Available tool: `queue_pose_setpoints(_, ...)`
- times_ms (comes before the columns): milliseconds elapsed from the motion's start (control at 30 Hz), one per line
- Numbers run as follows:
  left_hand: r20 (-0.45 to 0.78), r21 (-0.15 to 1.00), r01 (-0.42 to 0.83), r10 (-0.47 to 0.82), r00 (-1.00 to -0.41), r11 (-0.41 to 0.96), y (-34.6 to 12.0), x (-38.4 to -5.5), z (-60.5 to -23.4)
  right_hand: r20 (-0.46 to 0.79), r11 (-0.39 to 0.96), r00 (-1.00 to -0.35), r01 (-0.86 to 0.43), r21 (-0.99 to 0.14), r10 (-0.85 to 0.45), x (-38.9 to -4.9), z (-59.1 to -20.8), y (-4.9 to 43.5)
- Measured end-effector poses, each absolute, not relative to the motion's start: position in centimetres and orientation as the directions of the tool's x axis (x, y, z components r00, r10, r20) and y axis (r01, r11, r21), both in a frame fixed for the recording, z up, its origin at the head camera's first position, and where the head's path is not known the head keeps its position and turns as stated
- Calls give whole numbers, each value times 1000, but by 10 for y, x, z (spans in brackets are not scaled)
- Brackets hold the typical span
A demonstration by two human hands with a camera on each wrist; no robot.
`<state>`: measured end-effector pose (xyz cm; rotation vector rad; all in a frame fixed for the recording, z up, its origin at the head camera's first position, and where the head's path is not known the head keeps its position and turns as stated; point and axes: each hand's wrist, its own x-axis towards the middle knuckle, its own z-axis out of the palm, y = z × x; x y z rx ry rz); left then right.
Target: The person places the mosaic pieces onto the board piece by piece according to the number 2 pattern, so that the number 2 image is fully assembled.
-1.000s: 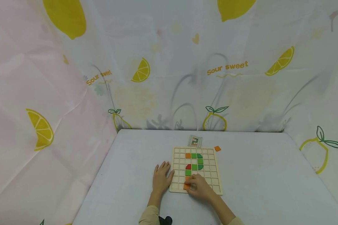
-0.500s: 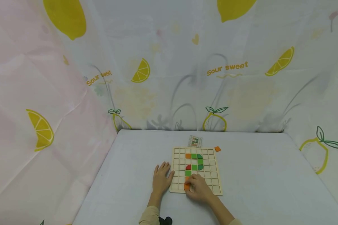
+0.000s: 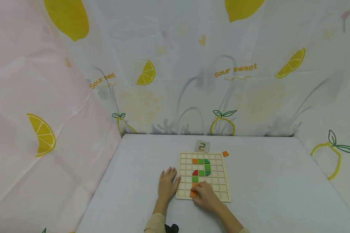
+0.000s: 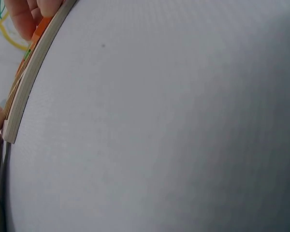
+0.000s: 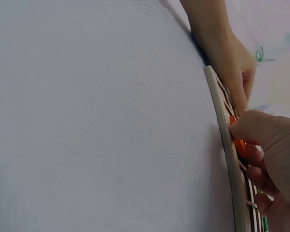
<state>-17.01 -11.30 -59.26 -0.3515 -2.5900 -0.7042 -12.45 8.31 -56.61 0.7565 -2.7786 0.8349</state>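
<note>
My right hand (image 3: 206, 196) pinches an orange square tile (image 3: 193, 194) between thumb and fingers at the near row of the wooden grid board (image 3: 221, 181). In the right wrist view the thumb presses on the orange tile (image 5: 239, 145), which sits tilted at the board's near edge. My left hand (image 3: 167, 185) lies flat with fingers extended, its thumb touching the board's left edge. On the board, green tiles (image 3: 201, 173), a red rounded tile (image 3: 195, 173) and an orange tile (image 3: 194, 161) form a curved path. Another orange tile, just beyond the pinched one, is partly covered by my fingers.
A small pattern card (image 3: 202, 146) with a printed grid lies behind the board. One loose orange tile (image 3: 225, 153) rests off the board's far right corner. White cloth covers the table (image 3: 268, 181), with lemon-print curtains (image 3: 175, 97) around it.
My right hand stays at the near row, with the orange tile shifting slightly under its fingers. The left hand has not moved.
</note>
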Motion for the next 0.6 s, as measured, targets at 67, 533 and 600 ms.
queue_pose_setpoints(67, 479, 420, 354, 128, -869, 836, -113, -170, -593, 260, 718, -864, -503, -482, -431, -125, -565, 85)
queue_pose_setpoints(533, 462, 415, 339, 125, -878, 844, -112, -169, -591, 353, 697, -868, -493, -521, -350, -140, -570, 118)
queue_pose_setpoints(600, 465, 418, 342, 125, -876, 842, -112, -169, -591, 311, 681, -881, -473, -559, -357, -142, -569, 121)
